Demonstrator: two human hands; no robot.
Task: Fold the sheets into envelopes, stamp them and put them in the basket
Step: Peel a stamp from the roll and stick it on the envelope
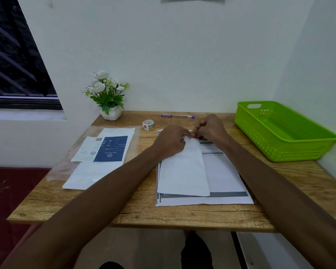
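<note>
Both hands meet at the far end of a white envelope (pixel 183 169) that lies lengthwise on a stack of printed sheets (pixel 224 175) near the middle of the worktop (pixel 136 212). The left hand (pixel 171 141) rests on the envelope's far left part with its fingers curled down on the paper. The right hand (pixel 209 127) has its fingertips bunched at the envelope's far edge, pinching a small reddish piece (pixel 194 138) there; it is too small to tell what it is. The two hands touch or nearly touch at that spot.

A green basket (pixel 283 131) sits on the worktop's right edge, toward the far corner, well apart from the envelope. A roll of stickers (pixel 148 125) stands just beyond the sheets, and a blue pen (pixel 177 115) lies along the far edge. A potted plant (pixel 107 96) occupies the far left corner. On the left side lies a pack of envelopes (pixel 103 156) in clear wrap.
</note>
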